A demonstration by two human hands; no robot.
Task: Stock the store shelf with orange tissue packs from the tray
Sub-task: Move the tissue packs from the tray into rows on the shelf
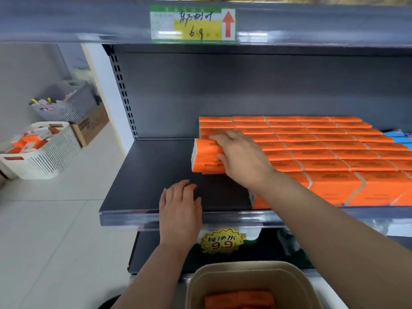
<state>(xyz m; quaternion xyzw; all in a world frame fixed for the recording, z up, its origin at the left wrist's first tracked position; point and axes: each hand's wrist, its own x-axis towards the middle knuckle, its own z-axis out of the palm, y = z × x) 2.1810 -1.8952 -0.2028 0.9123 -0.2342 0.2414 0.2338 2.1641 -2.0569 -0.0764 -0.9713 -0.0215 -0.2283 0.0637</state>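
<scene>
Grey shelf [153,175], "9.9" tag [221,241] — right fingers [217,137] round "TISSUE" packs [205,155], left fingers [179,186] flat

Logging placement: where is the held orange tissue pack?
Head view, centre: the right hand grips the orange plastic-wrapped tissue pack at the dark shelf, beside the stocked rows' left edge.

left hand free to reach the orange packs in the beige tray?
Probably yes: the left hand rests empty on the dark shelf, and the orange tissue packs lie uncovered in the beige tray below.
</scene>
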